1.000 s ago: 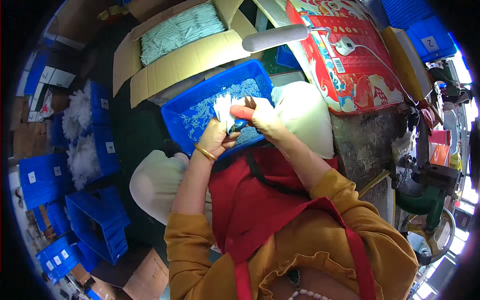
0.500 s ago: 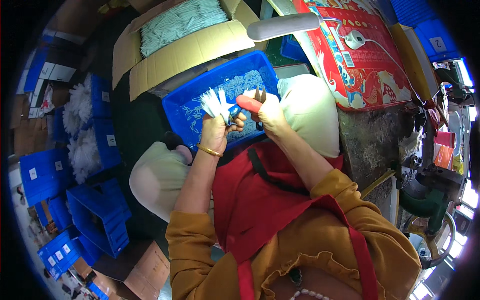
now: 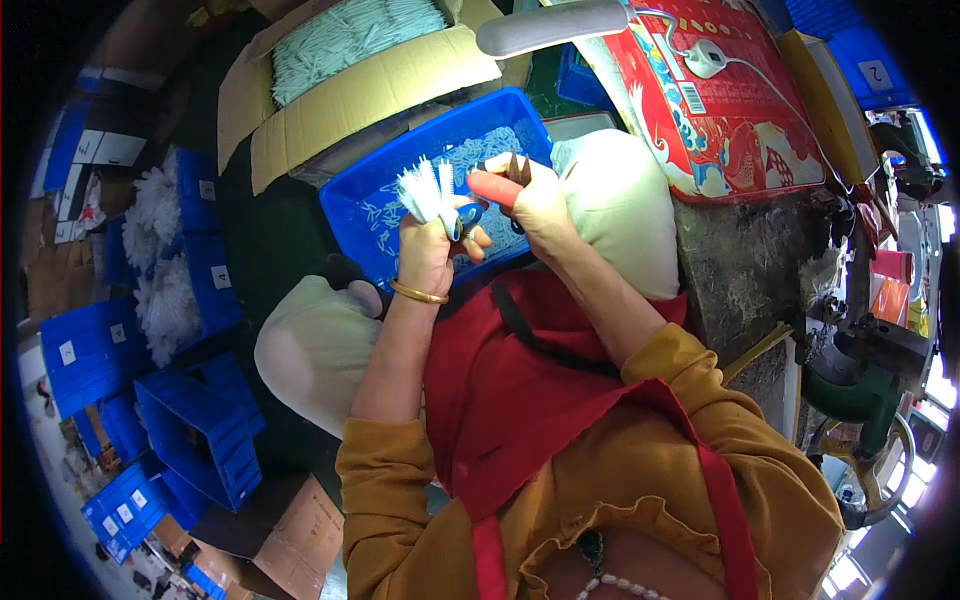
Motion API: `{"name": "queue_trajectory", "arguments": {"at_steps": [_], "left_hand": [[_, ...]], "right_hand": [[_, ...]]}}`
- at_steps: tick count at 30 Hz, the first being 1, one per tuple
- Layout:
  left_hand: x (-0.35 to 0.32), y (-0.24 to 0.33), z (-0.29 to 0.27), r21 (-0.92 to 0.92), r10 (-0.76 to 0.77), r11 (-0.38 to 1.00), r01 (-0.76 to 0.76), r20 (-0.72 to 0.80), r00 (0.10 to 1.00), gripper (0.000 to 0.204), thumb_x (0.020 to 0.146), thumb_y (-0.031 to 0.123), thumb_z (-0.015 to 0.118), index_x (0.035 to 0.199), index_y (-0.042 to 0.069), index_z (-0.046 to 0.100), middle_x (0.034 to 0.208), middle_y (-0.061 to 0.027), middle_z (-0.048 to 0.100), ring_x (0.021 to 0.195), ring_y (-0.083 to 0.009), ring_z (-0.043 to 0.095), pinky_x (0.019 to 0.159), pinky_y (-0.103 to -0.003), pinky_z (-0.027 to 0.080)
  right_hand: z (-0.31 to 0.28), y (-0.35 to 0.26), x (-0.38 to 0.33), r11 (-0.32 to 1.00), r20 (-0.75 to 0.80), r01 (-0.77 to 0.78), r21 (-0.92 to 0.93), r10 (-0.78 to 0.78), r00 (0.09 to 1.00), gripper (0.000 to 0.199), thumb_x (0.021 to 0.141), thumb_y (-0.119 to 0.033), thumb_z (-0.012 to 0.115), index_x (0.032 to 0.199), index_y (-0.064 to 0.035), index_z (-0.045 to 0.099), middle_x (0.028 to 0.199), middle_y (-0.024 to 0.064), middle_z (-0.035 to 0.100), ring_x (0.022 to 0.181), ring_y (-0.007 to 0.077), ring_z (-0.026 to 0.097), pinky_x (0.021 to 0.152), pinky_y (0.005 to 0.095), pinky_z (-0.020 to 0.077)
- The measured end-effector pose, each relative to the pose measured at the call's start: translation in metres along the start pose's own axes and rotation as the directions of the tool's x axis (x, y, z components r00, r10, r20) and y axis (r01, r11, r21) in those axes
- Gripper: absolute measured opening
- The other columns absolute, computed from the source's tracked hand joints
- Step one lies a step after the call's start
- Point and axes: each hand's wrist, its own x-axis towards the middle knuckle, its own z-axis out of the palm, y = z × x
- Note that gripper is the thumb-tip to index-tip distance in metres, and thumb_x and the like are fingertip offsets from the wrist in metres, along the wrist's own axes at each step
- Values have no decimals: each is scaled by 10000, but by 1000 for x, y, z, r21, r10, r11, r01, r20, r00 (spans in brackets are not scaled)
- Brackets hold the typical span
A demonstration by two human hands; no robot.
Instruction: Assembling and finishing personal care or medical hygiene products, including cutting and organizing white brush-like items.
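Note:
Over the blue bin (image 3: 345, 225) in my lap, my left hand (image 3: 425, 258) is closed round a bunch of thin white plastic pieces (image 3: 425, 190) that fan upward. Something dark blue (image 3: 469, 213), like a finger cover, sits at its thumb side. My right hand (image 3: 543, 208) is close beside it, a small gap to its right. A pinkish-orange cover (image 3: 494, 188) sleeves a finger pointing at the bunch. Held in that hand is a small pair of scissors (image 3: 519, 167), blades up; the palm hides most of it. Many small whitish pieces (image 3: 485, 150) lie in the bin.
An open cardboard box (image 3: 380, 95) full of thin white pieces stands beyond the bin. A lamp (image 3: 550, 28) reaches over from the red printed board (image 3: 740, 130) on the worktable at right. Blue crates (image 3: 205, 430) are stacked at left. A green hand press (image 3: 855, 395) stands at far right.
The orange-covered finger has drawn slightly back from the blue-covered one, so the hands stand a little further apart. The whole view has shifted slightly. Both hands keep their hold.

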Motion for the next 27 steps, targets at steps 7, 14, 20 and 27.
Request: {"name": "queue_trajectory", "arguments": {"at_steps": [7, 14, 20, 27], "left_hand": [[6, 1, -8, -29, -50, 998, 48, -85, 995, 174, 722, 70, 463, 830, -49, 531, 583, -119, 549, 388, -180, 510, 304, -257, 393], [-3, 2, -14, -278, -145, 935, 222, 271, 952, 201, 770, 170, 472, 835, -14, 521, 633, -101, 533, 470, -137, 471, 412, -239, 365], [4, -9, -14, -553, -230, 774, 309, 208, 951, 189, 776, 141, 410, 806, -11, 519, 542, -73, 467, 404, -106, 362, 376, -199, 292], [-12, -14, 2, -516, -230, 808, 285, 170, 958, 162, 792, 164, 404, 760, 34, 496, 531, -71, 436, 408, -111, 357, 384, -227, 280]], "right_hand": [[0, 7, -10, 363, 471, 716, -597, -564, 678, 165, 599, 52, 537, 740, -35, 529, 647, 71, 500, 569, 163, 508, 516, 249, 407], [-11, -2, -5, 986, 88, -108, 127, 97, 991, 100, 680, -104, 612, 720, -47, 540, 614, -26, 473, 477, 47, 397, 423, 179, 297], [-2, 1, -14, 999, 292, -42, 2, 40, 956, 171, 688, -143, 600, 826, -79, 523, 576, -63, 426, 458, 24, 358, 434, 160, 280], [-7, 1, -17, 976, 199, -216, 40, 204, 958, 136, 646, -167, 644, 693, -85, 546, 585, -15, 518, 441, 26, 400, 398, 168, 255]]}}
